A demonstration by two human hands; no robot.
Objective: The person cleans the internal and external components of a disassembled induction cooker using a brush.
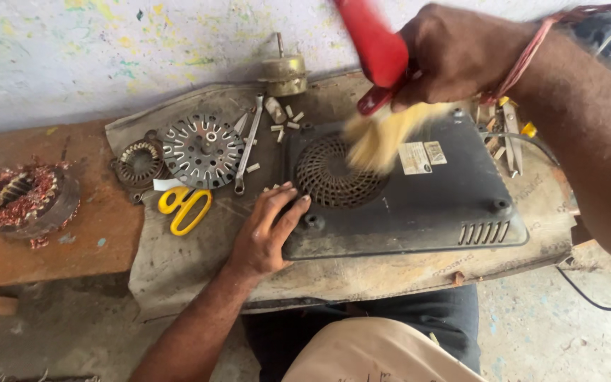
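Note:
A black flat appliance (pixel 419 205) lies bottom-up on a grey cloth (pixel 178 262), showing a round vent grille (pixel 330 173) and two labels. My left hand (pixel 266 230) rests flat on its near left corner, fingers spread, holding it down. My right hand (pixel 461 53) is shut on a red-handled brush (pixel 376 49). The pale bristles (pixel 383 134) are blurred over the grille's right edge.
Yellow-handled scissors (pixel 184 206), a spanner (pixel 247 145), a perforated metal disc (pixel 203 150), a small stator (pixel 141 163) and several white spacers lie left of the appliance. A copper-wound motor stator (pixel 26 198) sits on the wooden board. A small motor (pixel 282 71) stands behind.

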